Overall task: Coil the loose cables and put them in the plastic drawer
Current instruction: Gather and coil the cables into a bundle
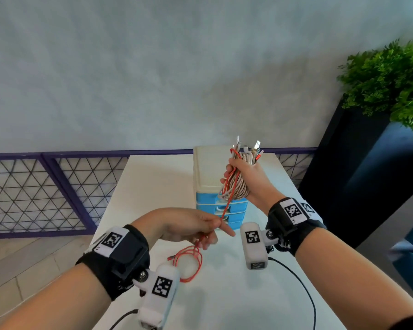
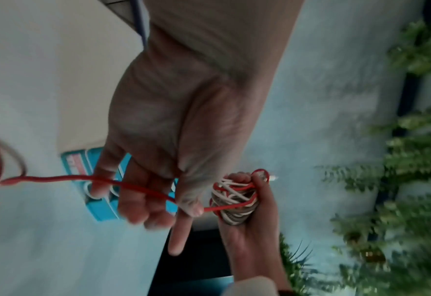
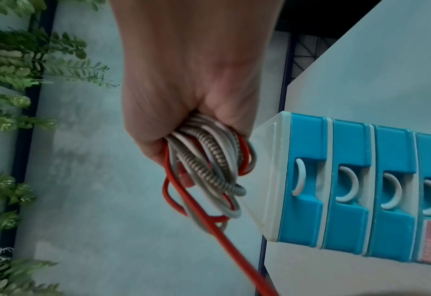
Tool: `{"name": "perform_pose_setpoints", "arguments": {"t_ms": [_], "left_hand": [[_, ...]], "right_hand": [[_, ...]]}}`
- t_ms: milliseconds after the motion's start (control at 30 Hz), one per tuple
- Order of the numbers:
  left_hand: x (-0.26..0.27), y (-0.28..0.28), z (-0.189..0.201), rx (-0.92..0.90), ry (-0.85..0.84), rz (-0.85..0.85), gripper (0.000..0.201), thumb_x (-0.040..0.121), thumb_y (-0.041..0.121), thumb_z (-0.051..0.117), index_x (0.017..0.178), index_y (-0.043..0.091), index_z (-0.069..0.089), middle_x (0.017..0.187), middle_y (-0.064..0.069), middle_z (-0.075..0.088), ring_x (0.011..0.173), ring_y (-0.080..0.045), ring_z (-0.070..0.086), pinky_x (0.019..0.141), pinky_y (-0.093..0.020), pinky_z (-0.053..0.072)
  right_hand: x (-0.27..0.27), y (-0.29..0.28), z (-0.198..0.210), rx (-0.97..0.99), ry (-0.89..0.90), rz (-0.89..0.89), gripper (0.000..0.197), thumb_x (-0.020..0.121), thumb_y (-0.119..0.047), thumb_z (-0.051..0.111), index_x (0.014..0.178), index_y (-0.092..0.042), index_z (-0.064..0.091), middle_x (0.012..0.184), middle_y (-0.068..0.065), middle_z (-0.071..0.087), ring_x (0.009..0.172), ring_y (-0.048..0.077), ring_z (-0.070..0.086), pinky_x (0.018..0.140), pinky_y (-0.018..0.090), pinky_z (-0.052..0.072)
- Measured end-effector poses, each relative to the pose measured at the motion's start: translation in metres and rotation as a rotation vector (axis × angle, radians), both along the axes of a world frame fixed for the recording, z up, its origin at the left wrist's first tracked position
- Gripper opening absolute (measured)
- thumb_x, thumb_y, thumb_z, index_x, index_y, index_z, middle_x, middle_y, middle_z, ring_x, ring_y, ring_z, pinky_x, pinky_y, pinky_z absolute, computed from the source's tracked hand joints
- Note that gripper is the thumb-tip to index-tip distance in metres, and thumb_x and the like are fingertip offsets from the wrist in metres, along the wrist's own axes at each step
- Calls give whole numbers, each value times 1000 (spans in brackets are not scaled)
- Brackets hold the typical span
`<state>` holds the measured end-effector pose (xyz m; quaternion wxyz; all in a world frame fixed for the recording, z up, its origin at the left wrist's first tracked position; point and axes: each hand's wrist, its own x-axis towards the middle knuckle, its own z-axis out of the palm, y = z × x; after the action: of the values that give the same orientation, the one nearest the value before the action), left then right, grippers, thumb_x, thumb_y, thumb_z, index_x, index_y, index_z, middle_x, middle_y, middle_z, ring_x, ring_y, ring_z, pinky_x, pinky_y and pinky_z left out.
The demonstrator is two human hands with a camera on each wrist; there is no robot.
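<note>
Pulling the red cable (image 1: pixel 225 206) taut risks dragging loops out of the bundle (image 1: pixel 239 179) your right hand (image 1: pixel 243 177) clamps in its fist above the drawer unit (image 1: pixel 208 177). Your left hand (image 1: pixel 188 225) pinches that strand, index finger straight; slack lies coiled on the table (image 1: pixel 153 177) and could snag. Drawers all look closed. Connector ends blur, and cable count stays unclear.

Office-like room: white table (image 1: pixel 153 186), mesh partition (image 1: pixel 34 191), potted fern (image 1: pixel 386 84).
</note>
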<state>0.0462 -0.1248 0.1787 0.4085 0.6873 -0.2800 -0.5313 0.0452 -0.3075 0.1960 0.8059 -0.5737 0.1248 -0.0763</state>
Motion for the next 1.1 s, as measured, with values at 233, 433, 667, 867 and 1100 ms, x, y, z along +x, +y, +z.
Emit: {"name": "perform_pose_setpoints", "arguments": {"t_ms": [233, 433, 667, 867, 1100], "left_hand": [[24, -13, 1, 88, -707, 283, 16, 79, 26, 73, 92, 21, 65, 73, 3, 57, 62, -9, 50, 62, -24, 41], [21, -19, 8, 71, -907, 448, 52, 67, 34, 81, 95, 23, 38, 87, 8, 68, 85, -14, 61, 93, -40, 38], [11, -24, 11, -9, -1028, 377, 69, 63, 28, 84, 97, 21, 24, 72, 10, 60, 72, -19, 60, 73, -31, 37], [19, -18, 16, -130, -1010, 403, 61, 68, 10, 76, 97, 20, 24, 87, -6, 66, 76, -27, 65, 57, -32, 51], [33, -10, 16, 18, -778, 344, 51, 77, 36, 74, 102, 17, 34, 84, -2, 65, 70, -17, 59, 61, -29, 48]], "right_hand": [[-13, 2, 7, -92, 79, 179, 12, 92, -5, 55, 82, -3, 61, 72, 11, 66, 73, 22, 70, 77, 42, 59], [-17, 0, 11, -329, 137, 285, 20, 85, -11, 63, 95, 4, 72, 99, 17, 74, 88, 20, 73, 83, 36, 58], [-21, 4, 15, -491, 239, 395, 12, 83, -12, 65, 92, -5, 68, 84, 17, 68, 74, 26, 67, 74, 35, 55], [-24, 4, 8, -515, 278, 537, 38, 75, -19, 67, 105, 5, 63, 106, 33, 67, 102, 46, 65, 96, 52, 51], [-22, 2, 4, -560, 212, 458, 17, 84, -14, 63, 94, -1, 66, 86, 18, 71, 82, 32, 69, 89, 48, 55]]}}
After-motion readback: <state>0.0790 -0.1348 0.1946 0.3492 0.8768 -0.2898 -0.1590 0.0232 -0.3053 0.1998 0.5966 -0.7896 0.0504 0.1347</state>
